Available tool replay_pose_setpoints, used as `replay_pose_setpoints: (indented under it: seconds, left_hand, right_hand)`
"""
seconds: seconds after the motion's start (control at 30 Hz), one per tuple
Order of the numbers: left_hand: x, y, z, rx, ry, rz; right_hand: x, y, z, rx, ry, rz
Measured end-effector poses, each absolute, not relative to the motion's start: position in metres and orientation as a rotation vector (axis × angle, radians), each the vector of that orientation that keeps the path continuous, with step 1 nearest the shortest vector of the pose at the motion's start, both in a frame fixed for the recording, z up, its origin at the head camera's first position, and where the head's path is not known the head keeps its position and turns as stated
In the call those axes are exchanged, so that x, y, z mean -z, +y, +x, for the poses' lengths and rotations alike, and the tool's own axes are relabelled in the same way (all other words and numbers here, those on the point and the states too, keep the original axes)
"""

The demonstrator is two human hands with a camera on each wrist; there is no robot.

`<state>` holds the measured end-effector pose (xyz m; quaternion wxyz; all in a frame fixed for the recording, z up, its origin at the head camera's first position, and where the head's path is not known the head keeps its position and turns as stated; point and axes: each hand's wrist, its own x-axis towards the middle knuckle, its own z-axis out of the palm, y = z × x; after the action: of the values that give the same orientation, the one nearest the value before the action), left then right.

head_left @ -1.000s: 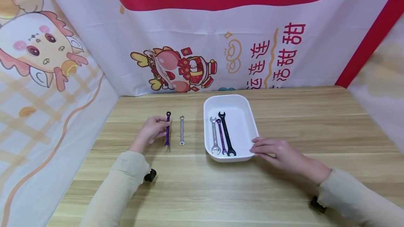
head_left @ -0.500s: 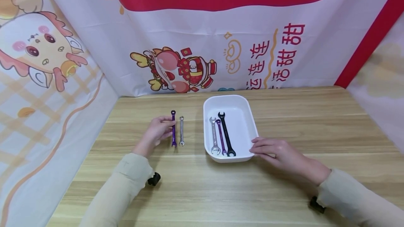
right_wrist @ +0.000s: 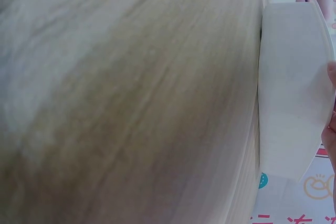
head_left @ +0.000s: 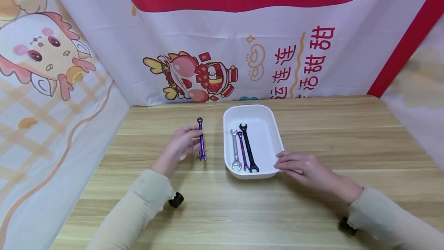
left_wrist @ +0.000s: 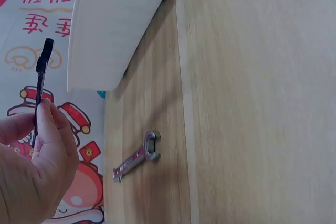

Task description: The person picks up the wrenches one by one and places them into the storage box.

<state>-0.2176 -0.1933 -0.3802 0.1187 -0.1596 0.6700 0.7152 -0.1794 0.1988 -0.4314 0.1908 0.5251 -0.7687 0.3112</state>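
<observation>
In the head view my left hand pinches a purple combination wrench upright in line with the table's depth, raised above the table. Below it lies a silver wrench, mostly hidden in the head view but plain on the wood in the left wrist view. My right hand holds the near right rim of a white tray; the right wrist view shows only part of its fingers. Inside the tray, along its left side, lie a silver wrench, a smaller purple wrench and a black wrench.
The wood-grain table runs back to a printed cloth backdrop. Another printed cloth borders it on the left. Black wrist devices sit under both cuffs, one of them a black device at the left sleeve.
My left hand has carried the purple wrench rightward, from left of the loose silver wrench to over it. The right hand and the tray have stayed in place.
</observation>
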Motion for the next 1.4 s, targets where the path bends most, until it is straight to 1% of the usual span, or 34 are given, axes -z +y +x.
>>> replay_pose_setpoints:
  seconds: [0.27,0.63,1.4]
  left_hand:
    - [0.376,-0.182,-0.217,-2.131,1.900,-0.453]
    - [0.371,-0.166,-0.220,-2.169,1.836,-0.367]
    - [0.358,-0.115,-0.232,-2.211,1.729,-0.384]
  right_hand:
    - [0.433,0.198,-0.179,-0.881,-2.149,1.470]
    - [0.432,0.196,-0.178,-0.882,-2.145,1.458]
    - [0.433,0.198,-0.179,-0.889,-2.139,1.456]
